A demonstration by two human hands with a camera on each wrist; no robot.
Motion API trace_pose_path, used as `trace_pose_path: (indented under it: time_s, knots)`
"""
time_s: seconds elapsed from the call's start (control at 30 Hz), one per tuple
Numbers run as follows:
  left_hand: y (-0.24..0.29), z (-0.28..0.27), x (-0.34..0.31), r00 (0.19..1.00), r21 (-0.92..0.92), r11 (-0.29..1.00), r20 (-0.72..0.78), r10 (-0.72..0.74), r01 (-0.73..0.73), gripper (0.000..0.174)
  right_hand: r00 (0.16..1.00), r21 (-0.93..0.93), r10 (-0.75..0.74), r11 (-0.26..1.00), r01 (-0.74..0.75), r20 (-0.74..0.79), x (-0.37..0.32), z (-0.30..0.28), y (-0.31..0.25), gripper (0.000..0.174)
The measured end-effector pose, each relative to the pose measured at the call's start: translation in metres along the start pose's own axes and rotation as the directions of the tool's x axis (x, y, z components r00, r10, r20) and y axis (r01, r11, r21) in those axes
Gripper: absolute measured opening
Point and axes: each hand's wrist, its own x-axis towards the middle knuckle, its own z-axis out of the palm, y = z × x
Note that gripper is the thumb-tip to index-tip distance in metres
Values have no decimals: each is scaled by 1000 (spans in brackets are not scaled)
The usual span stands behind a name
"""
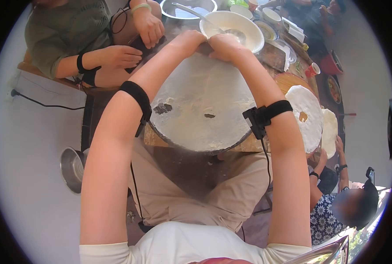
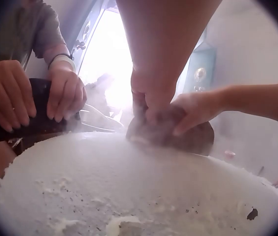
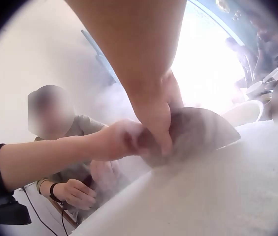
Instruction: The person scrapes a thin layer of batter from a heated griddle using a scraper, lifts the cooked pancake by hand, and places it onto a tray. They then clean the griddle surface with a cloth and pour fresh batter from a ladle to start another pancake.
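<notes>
Both hands hold a dark, flat scraper with a curved edge [image 3: 205, 128] at the far side of a round griddle [image 1: 185, 148]. A thin white sheet of batter [image 1: 205, 94] covers the griddle, with a few ragged holes in it. My left hand [image 1: 194, 42] grips one part of the scraper, thumb and fingers about it. Close beside it, my right hand [image 1: 227, 46] grips the other part, its thumb lying along the near face in the right wrist view. The scraper's lower edge meets the white surface, and steam blurs it.
Just past my hands stands a cream bowl [image 1: 251, 28] with a ladle [image 1: 189, 11] in it, beside a metal basin [image 1: 166, 9]. Another person at left holds a dark plate [image 2: 40, 105]. Round white flatbreads [image 1: 301, 132] and a paper cup [image 1: 312, 69] are at right.
</notes>
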Motion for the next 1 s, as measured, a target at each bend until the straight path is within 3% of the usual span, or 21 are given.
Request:
trace_pose_path:
  time_s: [0.1,0.23,0.33,0.4,0.5,0.63,0.73,1.0]
  knots:
    - [2,-13,-31,1000,41,999,19,-19,18,14,994,-44,-106,993,107,21,5,3,-22,26]
    - [8,-21,-70,995,56,996,69,-71,68,15,990,-16,-130,991,131,62,-1,3,-55,26]
    - [13,-19,-98,998,-42,997,-9,-63,62,15,966,-39,-249,967,252,70,-7,11,-69,26]
    - [17,-21,-113,997,-43,996,20,-78,79,16,952,-31,-287,956,291,105,-8,18,-79,25]
    - [27,-27,-132,993,-60,991,38,-116,118,17,963,-10,-270,963,270,14,-19,26,-95,13]
    - [39,-37,-151,978,-4,985,121,-169,171,18,945,5,-324,946,324,42,-33,22,-111,10]
    - [43,-31,-165,992,-31,991,17,-126,127,16,938,-35,-339,939,342,66,-45,18,-121,10]
    - [64,-28,-188,990,-6,990,28,-141,141,15,931,-9,-364,931,364,15,-70,29,-134,11]
